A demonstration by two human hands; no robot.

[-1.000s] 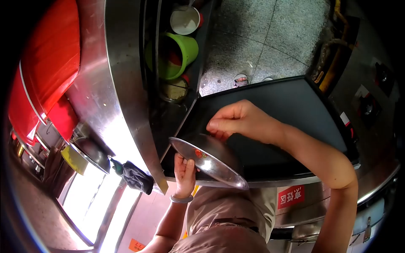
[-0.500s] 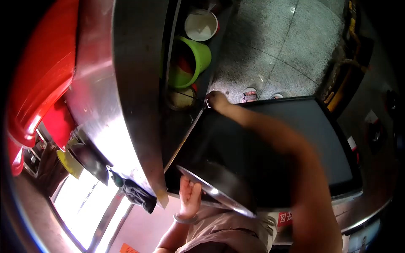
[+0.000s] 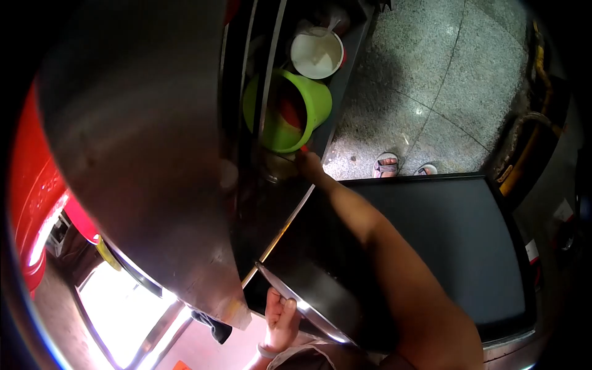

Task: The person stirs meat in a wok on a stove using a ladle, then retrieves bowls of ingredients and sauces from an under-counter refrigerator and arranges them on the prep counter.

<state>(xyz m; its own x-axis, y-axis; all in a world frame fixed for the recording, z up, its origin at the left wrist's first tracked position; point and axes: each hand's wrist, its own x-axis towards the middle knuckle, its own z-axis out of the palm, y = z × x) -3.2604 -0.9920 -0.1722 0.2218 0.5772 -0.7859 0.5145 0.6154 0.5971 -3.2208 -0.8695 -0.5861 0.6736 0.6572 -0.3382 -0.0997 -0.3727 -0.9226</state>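
My left hand (image 3: 282, 317) is closed on the edge of a shiny round metal plate (image 3: 308, 309), tilted and seen nearly edge-on. Its thumb presses on the near side. My right hand (image 3: 308, 165) reaches into the dark compartment, close beside the rim of a lime-green bucket (image 3: 319, 102) that has something red inside. Shadow covers its fingers, so what they touch cannot be made out. Just to the left of that hand sits a pale round container (image 3: 279, 168), partly hidden. Farther up stands a white tub (image 3: 317, 54) with pale contents and clear plastic at its rim.
A black-framed door panel (image 3: 456, 246) spreads beneath my right arm. A broad stainless-steel surface (image 3: 142, 185) fills the left side, with red plastic (image 3: 40, 203) beyond it. Sandalled feet (image 3: 386, 165) show on the speckled floor (image 3: 425, 80). Yellow-black machinery (image 3: 524, 148) lies at right.
My right hand has moved from the compartment's edge inward, beside the green bucket. The view has shifted, so the steel surface now looks larger. My left hand still holds the metal plate.
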